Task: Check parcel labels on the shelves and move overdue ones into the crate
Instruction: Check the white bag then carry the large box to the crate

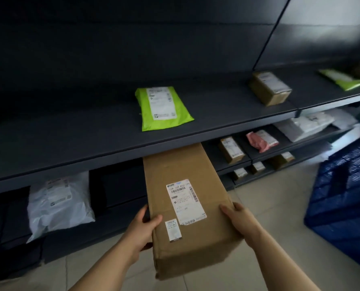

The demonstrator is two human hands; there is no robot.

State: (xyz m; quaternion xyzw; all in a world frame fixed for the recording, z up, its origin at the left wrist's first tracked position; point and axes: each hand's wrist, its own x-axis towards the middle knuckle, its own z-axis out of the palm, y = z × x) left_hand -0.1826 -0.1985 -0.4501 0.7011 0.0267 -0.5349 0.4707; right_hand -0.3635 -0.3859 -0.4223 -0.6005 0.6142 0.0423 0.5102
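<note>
Left hand (144, 224): clamped on the left long edge of the long cardboard box (208, 234), near its front end; the thumb is laid on the top face and the fingers are wrapped down the side.
Right hand (237, 219): clamped on the opposite long edge at about the same place along the box, thumb on top, with the fingers hidden behind the side.
Box position: the near end is held out over the tiled floor (269, 206); the far end is hidden under the edge of the upper shelf (69, 143), and whether it rests on the lower shelf cannot be told.
Labels: a large white shipping label (186, 201) and a small sticker (173, 229) are turned up toward the camera; the print is too blurred to be read.
Handling: the box is judged stiff and plain-sided, so it should hold its shape under side pressure. Its weight is unknown. Because of its length, tipping is to be expected if it is held by one end only. A hold nearer mid-length, or one palm under the base, is advised before it is carried.
White poly bag (59, 202): laid on the lower shelf to the left, well apart from the box.
Blue crate (342, 196): set on the floor to the right, near the shelving.
Green mailer (164, 108): laid flat on the upper shelf, label up, beyond the box.
</note>
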